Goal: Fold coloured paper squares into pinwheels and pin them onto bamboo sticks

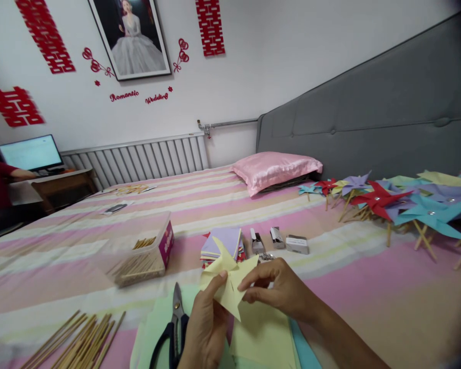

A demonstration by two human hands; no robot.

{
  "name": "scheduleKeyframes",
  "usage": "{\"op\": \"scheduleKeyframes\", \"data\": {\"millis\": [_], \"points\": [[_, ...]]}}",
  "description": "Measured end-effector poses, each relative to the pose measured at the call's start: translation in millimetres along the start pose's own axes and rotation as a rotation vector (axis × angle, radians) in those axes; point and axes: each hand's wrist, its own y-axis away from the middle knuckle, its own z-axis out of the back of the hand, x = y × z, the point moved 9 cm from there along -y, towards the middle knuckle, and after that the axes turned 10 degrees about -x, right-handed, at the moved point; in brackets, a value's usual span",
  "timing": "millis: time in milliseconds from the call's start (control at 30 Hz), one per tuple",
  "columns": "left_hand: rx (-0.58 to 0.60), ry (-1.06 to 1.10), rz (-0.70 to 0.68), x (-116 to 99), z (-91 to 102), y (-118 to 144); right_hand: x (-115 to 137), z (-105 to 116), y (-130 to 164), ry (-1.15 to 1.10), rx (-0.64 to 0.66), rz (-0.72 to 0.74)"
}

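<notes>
**Inspector:** While both hands are raised over the striped pink bed sheet (369,287), the pale yellow folded paper pinwheel (230,282) sits between them, just above the loose sheets of yellow and green craft paper (261,338).

**Assistant:** State of the fingers?

**Inspector:** Left hand (205,328): thumb and fingers pinched on the pinwheel's lower left, near its centre. Right hand (280,292): fingers pinched on a point at the right side. Both closed on paper.

**Assistant:** Handling?

**Inspector:** In my judgement it is very light, thin and easily creased; the folded points would spring open if released. Best held at the centre where the layers overlap, with light pressure, not by a single tip.

**Assistant:** Surroundings?

**Inspector:** Black-handled scissors (174,328) lie just left of the left hand. Thin wooden sticks (77,341) lie further left. The stack of coloured paper squares (223,243) is beyond the pinwheel, and finished coloured pinwheels on sticks (407,205) lie well apart to the right.
</notes>
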Motion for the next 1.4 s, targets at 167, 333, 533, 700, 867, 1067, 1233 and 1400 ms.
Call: {"op": "scheduleKeyframes", "data": {"millis": [167, 333, 533, 700, 867, 1067, 1233, 1400], "points": [[0.02, -0.034, -0.023, -1.3, -4.1, 3.1, -1.8, 0.6, -1.6, -0.054, -0.047, -0.005], [0.05, -0.07, -0.116, -10.7, -10.0, 9.1, -8.4, 2.9, -3.7, -0.051, -0.109, -0.007], [0.061, -0.115, -0.182, -14.8, -15.1, 11.4, -4.6, 6.5, -4.9, -0.063, -0.162, -0.007], [0.02, -0.153, -0.234, -16.4, -13.9, 11.8, -6.3, 8.6, -5.1, -0.057, -0.192, -0.018], [0.02, -0.186, -0.271, -18.6, -15.4, 14.3, -7.7, 9.7, -5.4, -0.047, -0.197, 0.006], [0.011, -0.226, -0.31, -19.2, -13.5, 14.9, -11.6, 11.8, -5.6, -0.039, -0.207, -0.01], [0.008, -0.246, -0.325, -18.3, -14.0, 13.9, -13.2, 14.6, -5.6, 0.008, -0.23, -0.029], [0.031, -0.234, -0.299, -17.2, -17.2, 16.4, -10.1, 14.0, -4.4, 0.004, -0.231, -0.038]]}}
